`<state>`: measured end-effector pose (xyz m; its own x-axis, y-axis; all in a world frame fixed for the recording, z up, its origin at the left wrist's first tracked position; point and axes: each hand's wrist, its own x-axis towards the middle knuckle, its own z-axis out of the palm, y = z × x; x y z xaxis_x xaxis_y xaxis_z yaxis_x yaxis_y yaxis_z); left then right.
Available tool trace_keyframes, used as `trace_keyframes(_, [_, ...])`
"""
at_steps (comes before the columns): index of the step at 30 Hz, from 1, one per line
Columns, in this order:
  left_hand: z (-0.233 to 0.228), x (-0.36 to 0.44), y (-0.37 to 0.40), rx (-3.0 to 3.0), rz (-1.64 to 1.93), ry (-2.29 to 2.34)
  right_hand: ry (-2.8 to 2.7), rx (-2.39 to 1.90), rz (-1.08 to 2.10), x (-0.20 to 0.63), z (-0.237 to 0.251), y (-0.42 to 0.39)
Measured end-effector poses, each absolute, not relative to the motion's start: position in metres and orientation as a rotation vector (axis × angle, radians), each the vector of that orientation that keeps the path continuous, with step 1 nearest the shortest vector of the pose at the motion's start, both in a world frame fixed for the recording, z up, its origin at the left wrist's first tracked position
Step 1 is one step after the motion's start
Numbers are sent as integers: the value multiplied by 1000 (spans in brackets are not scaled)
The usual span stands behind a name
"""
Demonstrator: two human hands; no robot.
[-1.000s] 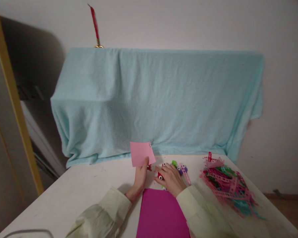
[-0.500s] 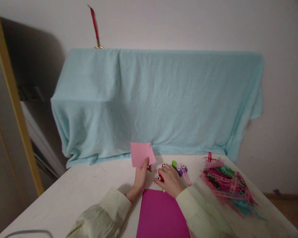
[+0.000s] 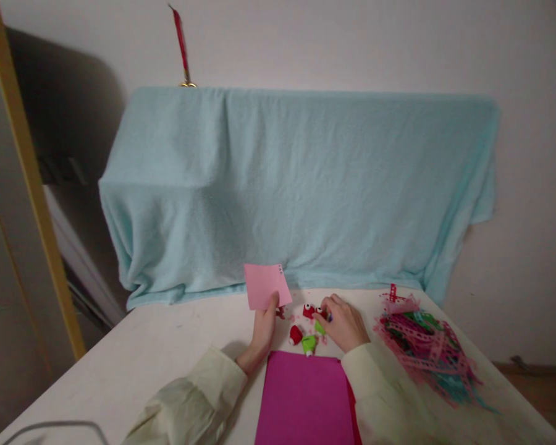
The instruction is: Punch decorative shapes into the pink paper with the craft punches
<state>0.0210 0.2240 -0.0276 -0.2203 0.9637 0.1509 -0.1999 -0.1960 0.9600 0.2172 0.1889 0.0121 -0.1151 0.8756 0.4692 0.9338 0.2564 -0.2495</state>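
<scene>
Your left hand pinches the pink card upright, a few holes punched at its corner, while your right hand closes on a red punch, most of the edge left.

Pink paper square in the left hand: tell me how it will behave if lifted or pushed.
The pink paper square stands upright, pinched only at its bottom edge by the left hand, so it seems light and fairly stiff for paper. Pushed flat on the white table, it would probably slide rather than roll. A harder pinch would likely crease it.
</scene>
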Motion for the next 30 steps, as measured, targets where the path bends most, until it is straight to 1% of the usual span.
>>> trace_keyframes(6, [-24, 21, 221, 1138, 1515, 1073, -2124, -1693, -144, 221, 9, 187])
trace_keyframes(10, [-15, 21, 214, 1217, 1419, 1142, -2191, -1686, -66, 221, 8, 186])
trace_keyframes(14, [-7, 23, 210, 1212, 1381, 1187, -2102, -1530, 52, 216, 16, 184])
trace_keyframes(18, [-10, 24, 212, 1220, 1358, 1168, -1873, -1345, 161, 210, 22, 185])
trace_keyframes(23, [-13, 23, 211, 1278, 1311, 1147, -1528, -1262, 440, 205, 5, 195])
trace_keyframes(26, [-11, 22, 209, 1303, 1273, 1167, -1321, -1135, 718, 203, -5, 202])
trace_keyframes(28, [-10, 23, 208, 1320, 1303, 1157, -1219, -1048, 914, 203, -6, 204])
trace_keyframes(30, [-10, 25, 208, 1342, 1350, 1126, -1141, -974, 1040, 204, -4, 204])
